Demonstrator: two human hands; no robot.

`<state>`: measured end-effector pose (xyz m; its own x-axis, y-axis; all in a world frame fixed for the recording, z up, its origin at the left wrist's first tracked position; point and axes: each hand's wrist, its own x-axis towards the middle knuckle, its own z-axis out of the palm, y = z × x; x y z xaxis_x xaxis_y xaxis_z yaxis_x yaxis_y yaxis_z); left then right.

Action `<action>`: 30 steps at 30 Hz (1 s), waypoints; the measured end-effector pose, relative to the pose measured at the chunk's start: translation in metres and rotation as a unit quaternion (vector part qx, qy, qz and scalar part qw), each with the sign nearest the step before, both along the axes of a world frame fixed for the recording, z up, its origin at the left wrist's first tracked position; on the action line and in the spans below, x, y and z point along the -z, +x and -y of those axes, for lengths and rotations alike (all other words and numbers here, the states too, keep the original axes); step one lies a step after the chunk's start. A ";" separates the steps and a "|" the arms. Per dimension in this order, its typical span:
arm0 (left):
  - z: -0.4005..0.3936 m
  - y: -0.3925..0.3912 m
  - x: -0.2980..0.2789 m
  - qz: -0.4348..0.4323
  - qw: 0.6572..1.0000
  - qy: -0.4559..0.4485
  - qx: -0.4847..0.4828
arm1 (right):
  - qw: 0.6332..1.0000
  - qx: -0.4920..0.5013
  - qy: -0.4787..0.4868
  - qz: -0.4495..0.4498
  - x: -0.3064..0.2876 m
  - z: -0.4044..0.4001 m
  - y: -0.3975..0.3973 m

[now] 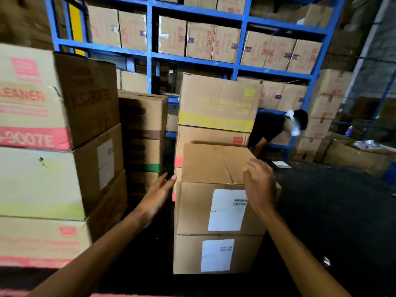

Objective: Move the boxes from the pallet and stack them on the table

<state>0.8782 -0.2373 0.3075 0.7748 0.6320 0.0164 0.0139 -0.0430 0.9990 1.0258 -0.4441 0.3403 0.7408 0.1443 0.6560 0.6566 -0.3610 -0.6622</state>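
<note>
Hands are reaching toward the top box (212, 163) of a two-high stack of plain cartons standing in front of the wearer. The left hand (157, 195) is extending with straight fingers beside the left edge of the top box, its fingertips close to the corner; contact cannot be confirmed. The right hand (260, 187) is hovering over the right front corner of the same box, fingers spread and relaxed, holding nothing. Both hands are apart and neither is clamping the carton yet. The top box is sitting squarely on the lower box (216, 254), each bearing a white label on its front face. Whether a pallet lies under the stack cannot be told, and no bench is showing. Behind the top box, a yellow-banded carton (218, 103) is resting on further cartons; to its left a tall stack of pink-printed cartons (34, 116) is crowding the aisle; beyond it blue racking (150, 54) is carrying more stock. A second person (276, 127) is bending down behind and to the right of the top box. Risks judged from here: a one-sided or high grip is likely to tip the carton as it lifts; the taped centre seam is offering no handhold; the narrow gap to the left of the top box is threatening the left knuckles; swinging the load right risks striking the bending person.
</note>
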 end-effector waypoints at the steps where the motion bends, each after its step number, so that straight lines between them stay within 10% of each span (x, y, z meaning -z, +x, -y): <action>1: -0.004 -0.017 0.004 0.002 1.000 0.007 0.004 | 0.999 -0.043 0.001 0.024 0.002 -0.017 -0.019; 7: -0.052 -0.157 0.044 -0.049 0.997 0.052 -0.041 | 0.932 -0.353 -0.072 0.032 0.047 -0.155 -0.154; 14: -0.184 -0.413 0.110 -0.190 0.944 0.067 -0.262 | 0.774 -0.580 -0.253 -0.012 0.135 -0.355 -0.345; 21: -0.285 -0.647 0.174 -0.262 0.870 -0.014 -0.417 | 0.659 -0.621 -0.407 -0.120 0.201 -0.534 -0.506; 30: -0.369 -0.756 0.208 -0.263 0.820 -0.095 -0.500 | 0.625 -0.603 -0.458 -0.190 0.224 -0.664 -0.614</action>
<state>0.1226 0.1320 0.0994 -0.2644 0.9080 -0.3252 0.3777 0.4077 0.8314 0.4117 0.2203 0.1166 -0.1923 0.9341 -0.3010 0.6742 -0.0971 -0.7321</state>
